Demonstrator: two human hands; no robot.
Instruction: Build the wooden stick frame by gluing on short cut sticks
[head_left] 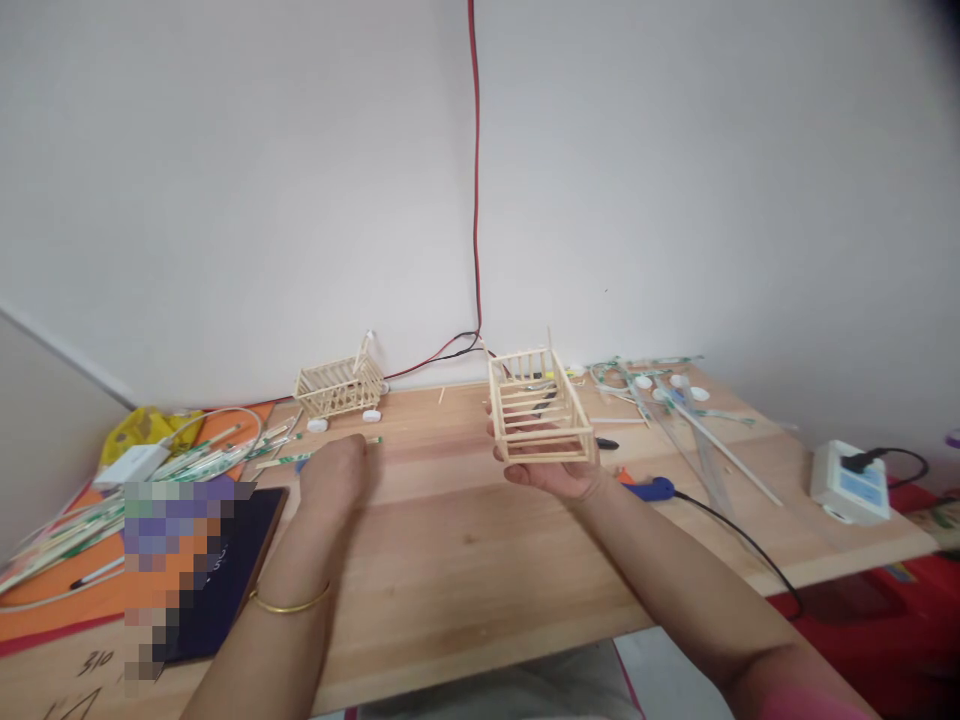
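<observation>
Cupped from beneath in my right hand (556, 474), fingers closed on its near rail: stick frame (540, 405), held level above the wooden table (450, 545). Risk, as I judged: a tighter squeeze could snap thin rails, a slack palm tip it. Right forearm reached forward, palm up; left hand (334, 476) lay curled on the table, contents indiscernible.

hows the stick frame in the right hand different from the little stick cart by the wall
The stick frame is held up off the table in the right hand. The stick cart stands on the table near the wall. The stick cart sits on white wheels and has a piece rising at one end, while the stick frame shows no wheels. Both are open-topped boxes of thin pale sticks with slatted sides.
</observation>
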